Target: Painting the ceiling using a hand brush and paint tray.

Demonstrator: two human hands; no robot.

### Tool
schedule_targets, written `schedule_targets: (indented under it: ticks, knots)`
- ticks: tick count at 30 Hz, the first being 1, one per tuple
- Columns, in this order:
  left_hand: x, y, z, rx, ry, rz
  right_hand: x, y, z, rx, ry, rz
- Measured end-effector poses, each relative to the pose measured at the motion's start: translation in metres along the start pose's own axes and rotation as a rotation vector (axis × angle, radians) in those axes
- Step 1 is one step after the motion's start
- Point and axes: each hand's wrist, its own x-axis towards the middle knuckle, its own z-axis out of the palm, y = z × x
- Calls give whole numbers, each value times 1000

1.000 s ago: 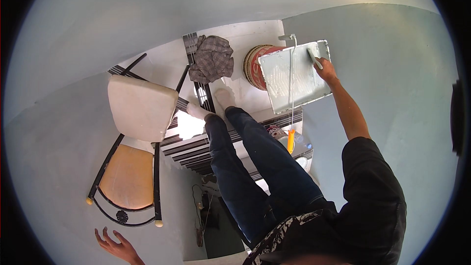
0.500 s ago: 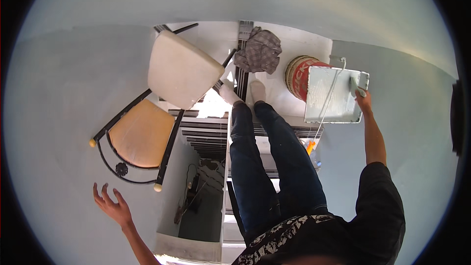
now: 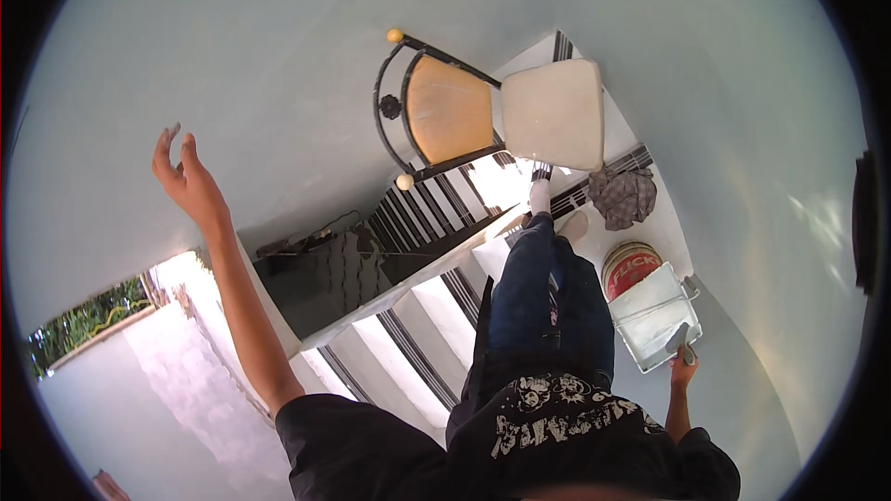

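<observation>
My left hand (image 3: 192, 184) is raised in front of the pale wall at the left, its fingers loosely curled and apart with nothing in them. Low on the right, my right hand (image 3: 684, 371) is closed round a small grey tool (image 3: 680, 339) with a flat head, whose exact kind I cannot make out. That tool lies over the near edge of a white paint tray (image 3: 642, 308) smeared with pale paint. A thin white rod (image 3: 692, 289) shows at the tray's far right. The tray sits against a red paint bucket (image 3: 630, 264), partly covering it.
A chair with a cream seat (image 3: 553, 113) and a tan back (image 3: 450, 109) stands ahead, near a crumpled checked cloth (image 3: 623, 198). Stairs with black-striped edges (image 3: 418, 348) drop away at my left, beside a dark stairwell (image 3: 316, 283). Pale walls (image 3: 761, 111) close in around.
The view has swung to the left, so the chair, bucket and tray appear farther right. My left arm has risen and reaches farther forward. The grey tool stays in my right hand at the tray.
</observation>
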Motion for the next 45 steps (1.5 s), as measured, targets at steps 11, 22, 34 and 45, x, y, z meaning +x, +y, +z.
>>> schedule_targets:
  ticks: [11, 22, 34, 45]
  knots:
    - [48, -16, 64, -553, 23, -84, 27, -252, 81, 47, -233, -301]
    - [19, -14, 181, -379, -67, -204, -16, -361, 112, 108, -269, -421]
    - [10, -92, 218, 28, -59, -1023, 28, -362, 124, 178, -345, -309]
    - [-33, -167, 168, -862, 232, -1428, 63, -389, 105, 248, -282, -277]
